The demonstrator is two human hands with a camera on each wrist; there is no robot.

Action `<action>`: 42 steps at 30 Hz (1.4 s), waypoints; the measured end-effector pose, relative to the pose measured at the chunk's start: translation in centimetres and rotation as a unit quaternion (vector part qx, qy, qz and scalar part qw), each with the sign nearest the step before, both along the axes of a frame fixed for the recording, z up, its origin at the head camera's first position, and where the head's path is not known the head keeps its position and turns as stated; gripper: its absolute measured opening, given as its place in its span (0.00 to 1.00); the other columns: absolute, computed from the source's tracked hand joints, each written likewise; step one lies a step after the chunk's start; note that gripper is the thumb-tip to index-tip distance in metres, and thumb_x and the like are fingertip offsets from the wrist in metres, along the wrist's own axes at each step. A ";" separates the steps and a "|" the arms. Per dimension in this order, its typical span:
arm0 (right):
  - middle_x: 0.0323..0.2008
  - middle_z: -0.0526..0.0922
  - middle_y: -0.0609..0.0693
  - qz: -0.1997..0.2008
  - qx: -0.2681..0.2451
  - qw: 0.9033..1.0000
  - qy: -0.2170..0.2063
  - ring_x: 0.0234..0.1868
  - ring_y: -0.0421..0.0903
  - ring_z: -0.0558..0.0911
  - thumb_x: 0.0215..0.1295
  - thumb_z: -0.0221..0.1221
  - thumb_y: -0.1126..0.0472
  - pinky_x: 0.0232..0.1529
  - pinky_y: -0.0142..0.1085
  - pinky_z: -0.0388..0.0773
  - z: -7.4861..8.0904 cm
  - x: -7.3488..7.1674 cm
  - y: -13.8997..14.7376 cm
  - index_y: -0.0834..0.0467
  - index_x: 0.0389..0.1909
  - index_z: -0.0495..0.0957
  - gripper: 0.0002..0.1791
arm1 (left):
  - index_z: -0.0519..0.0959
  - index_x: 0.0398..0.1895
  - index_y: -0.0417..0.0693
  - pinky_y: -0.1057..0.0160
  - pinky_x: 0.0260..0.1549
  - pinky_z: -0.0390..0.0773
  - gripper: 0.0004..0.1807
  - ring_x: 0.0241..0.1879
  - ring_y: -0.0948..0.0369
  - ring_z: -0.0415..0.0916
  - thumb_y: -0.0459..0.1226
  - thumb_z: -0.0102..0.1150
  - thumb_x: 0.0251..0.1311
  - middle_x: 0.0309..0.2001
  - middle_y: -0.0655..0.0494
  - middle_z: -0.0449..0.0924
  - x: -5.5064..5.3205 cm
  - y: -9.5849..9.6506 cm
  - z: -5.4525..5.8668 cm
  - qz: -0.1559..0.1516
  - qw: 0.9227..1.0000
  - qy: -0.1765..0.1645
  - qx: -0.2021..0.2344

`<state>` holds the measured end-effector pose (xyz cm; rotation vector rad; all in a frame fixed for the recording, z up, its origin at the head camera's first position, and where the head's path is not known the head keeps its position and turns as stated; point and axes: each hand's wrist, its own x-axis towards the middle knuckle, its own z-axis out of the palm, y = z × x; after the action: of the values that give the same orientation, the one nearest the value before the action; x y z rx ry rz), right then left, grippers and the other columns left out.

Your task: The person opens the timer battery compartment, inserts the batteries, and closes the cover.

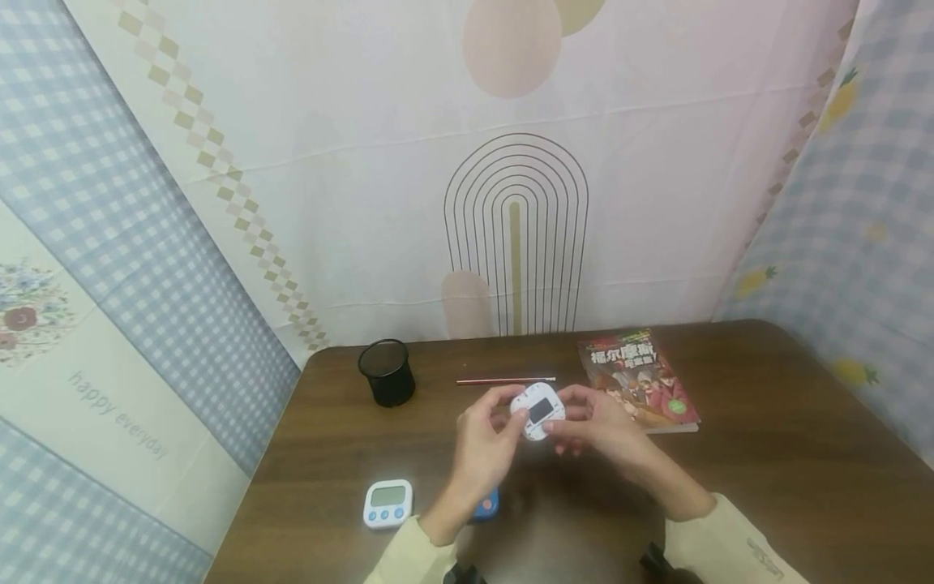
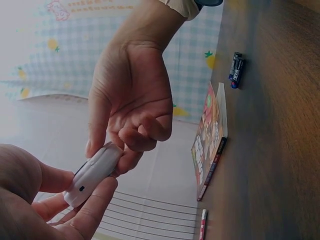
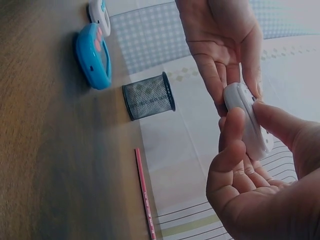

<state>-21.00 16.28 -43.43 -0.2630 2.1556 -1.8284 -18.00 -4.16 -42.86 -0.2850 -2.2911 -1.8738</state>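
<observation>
Both hands hold a small white rounded device point(image 1: 538, 411) with a dark rectangle on its face, raised above the table. My left hand point(image 1: 483, 444) pinches its left side between thumb and fingers. At the opposite edge, my right hand point(image 1: 609, 426) grips it with thumb and fingers. Seen edge-on in the left wrist view, the white device point(image 2: 92, 175) has a small dark slot in its side. On the table, a white timer point(image 1: 388, 503) with blue buttons lies left of my left forearm. A blue timer point(image 3: 93, 57) is mostly hidden behind that forearm in the head view.
A black mesh pen cup point(image 1: 389, 377) stands at the back left. Behind the hands lies a red pencil point(image 1: 503, 380), with a comic-style book point(image 1: 642, 381) to the right. Batteries point(image 2: 236, 70) lie on the dark wooden table point(image 1: 773, 454), near the book. Patterned cloths hang around it.
</observation>
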 end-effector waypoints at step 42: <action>0.30 0.88 0.52 -0.046 -0.001 0.999 0.015 0.25 0.42 0.78 0.66 0.72 0.59 0.26 0.31 0.76 0.1 0.5 -0.8 0.66 0.56 0.76 0.24 | 0.84 0.57 0.45 0.67 0.35 0.89 0.15 0.39 0.61 0.89 0.29 0.65 0.70 0.53 0.46 0.88 0.1 0.0 0.2 0.014 1.000 0.000 -0.007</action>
<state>-20.47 15.52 -43.35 -0.1953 2.2214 -1.8874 -17.86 -4.19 -42.64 -0.2543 -2.2972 -1.8442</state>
